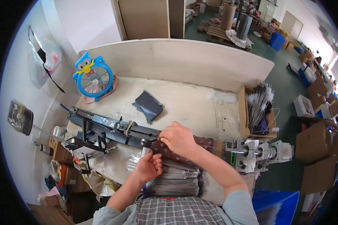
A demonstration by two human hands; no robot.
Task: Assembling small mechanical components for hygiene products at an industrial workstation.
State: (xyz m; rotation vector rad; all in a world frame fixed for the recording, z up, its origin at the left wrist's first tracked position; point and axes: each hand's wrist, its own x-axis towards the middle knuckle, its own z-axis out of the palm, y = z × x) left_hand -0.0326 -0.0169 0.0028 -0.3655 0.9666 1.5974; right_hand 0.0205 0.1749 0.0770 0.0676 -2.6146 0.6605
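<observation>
My right hand (pixel 177 139) is closed in a pinch at the right end of a long dark metal fixture (pixel 101 123); whatever lies between its fingertips is too small to make out. Nearer to me, my left hand (pixel 149 167) has its fingers curled, palm partly up, beside a white handle with a black top (pixel 145 145). Whether it holds something thin, I cannot tell. Bundles of thin metal wires (pixel 174 178) lie in front of my body, just right of the left hand. Under my right hand spreads a dark red dotted cloth (pixel 165 150).
A shaft machine (pixel 259 153) stands at the table's right end. Behind it, a cardboard box (pixel 245 112) holds wire-stemmed brushes. Dark folded cloth (pixel 149 105) and a blue fan (pixel 95 80) sit toward the back board (pixel 169 62). A small metal stand (pixel 87 144) is at left, a blue bin (pixel 278 206) lower right.
</observation>
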